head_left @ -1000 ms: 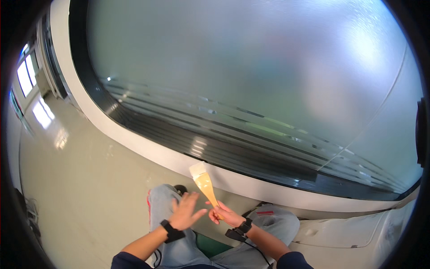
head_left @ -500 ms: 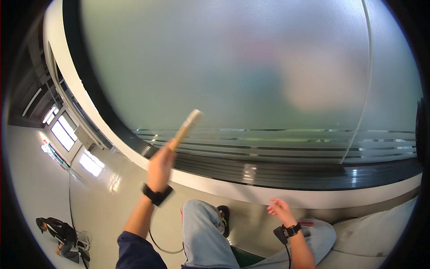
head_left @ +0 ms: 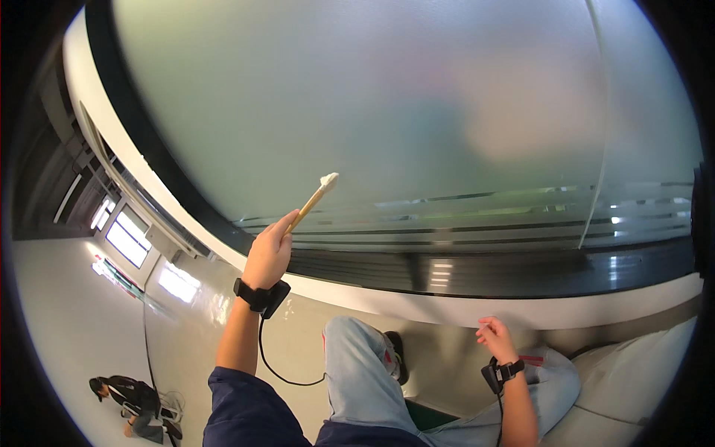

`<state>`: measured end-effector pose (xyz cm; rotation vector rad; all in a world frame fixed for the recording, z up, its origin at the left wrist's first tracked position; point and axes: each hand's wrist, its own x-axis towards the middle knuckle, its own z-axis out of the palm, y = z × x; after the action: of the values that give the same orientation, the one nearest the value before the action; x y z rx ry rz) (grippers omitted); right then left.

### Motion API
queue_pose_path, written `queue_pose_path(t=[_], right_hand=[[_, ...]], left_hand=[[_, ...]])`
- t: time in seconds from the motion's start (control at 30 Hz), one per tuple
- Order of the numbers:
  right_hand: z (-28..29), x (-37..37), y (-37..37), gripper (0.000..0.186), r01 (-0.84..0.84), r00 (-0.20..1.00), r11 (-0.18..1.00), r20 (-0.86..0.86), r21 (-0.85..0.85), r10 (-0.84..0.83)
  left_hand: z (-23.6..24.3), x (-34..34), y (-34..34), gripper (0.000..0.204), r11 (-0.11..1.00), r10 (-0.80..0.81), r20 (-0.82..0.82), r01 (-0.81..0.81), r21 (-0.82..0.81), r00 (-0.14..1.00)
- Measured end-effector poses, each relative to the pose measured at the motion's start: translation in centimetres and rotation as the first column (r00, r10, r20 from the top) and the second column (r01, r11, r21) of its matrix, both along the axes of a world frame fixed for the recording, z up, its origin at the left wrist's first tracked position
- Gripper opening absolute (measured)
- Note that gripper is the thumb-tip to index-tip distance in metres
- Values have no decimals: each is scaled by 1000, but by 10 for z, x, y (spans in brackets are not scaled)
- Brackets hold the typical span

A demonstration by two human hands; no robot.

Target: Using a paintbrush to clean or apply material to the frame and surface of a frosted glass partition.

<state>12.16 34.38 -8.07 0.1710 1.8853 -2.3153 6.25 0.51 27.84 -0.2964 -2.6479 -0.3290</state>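
My left hand [head_left: 268,257] is raised in front of a frosted glass pane [head_left: 313,97], its fingers wrapped round a thin brush [head_left: 309,208] with a yellowish wooden handle. The brush slants up and to the right and ends in a whitish, tufted tip. Whether that tip touches the glass I cannot tell. Lower down at the right, my right hand [head_left: 496,337] hovers above my bent leg, below the white ledge [head_left: 477,314]. Its fingers are loosely bent and a little apart, with nothing visible in them.
Clear stripes cross the lower pane above a dark frame [head_left: 372,272]. Black bands with devices sit on both wrists; a cable [head_left: 279,372] hangs from the left one. A grey cushion-like surface [head_left: 633,372] is at the right. At the far lower left, a person [head_left: 126,406] crouches by the wall.
The whole view has turned slightly, so the scene sits shifted. My left hand still holds the brush, now less blurred. My right hand appears farther right in the picture.
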Motion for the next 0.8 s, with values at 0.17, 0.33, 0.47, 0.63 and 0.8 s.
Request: queue_pose_path(t=[0.17, 0.33, 0.47, 0.63, 0.8], right_hand=[[-5, -4, 3, 20, 20, 1000, 999, 7, 31, -20], [-15, -8, -1, 20, 13, 1000, 997, -30, 74, -11], [-16, -7, -5, 20, 3, 1000, 989, -31, 147, 1], [-15, -6, -8, 20, 42, 998, 963, -55, 267, -29], [-27, -7, -11, 19, 44, 999, 949, -33, 313, -35]], left_hand=[[9, 4, 3, 42, 989, 8, -92, -21, -144, 996], [21, 2, -7, 45, 964, 136, -311, -198, -179, 941], [12, -3, -8, 44, 951, 117, -350, -206, -230, 930], [-6, -4, -12, 42, 966, 107, -268, -164, -202, 957], [-19, 0, -16, 40, 946, 163, -92, -182, -269, 982]])
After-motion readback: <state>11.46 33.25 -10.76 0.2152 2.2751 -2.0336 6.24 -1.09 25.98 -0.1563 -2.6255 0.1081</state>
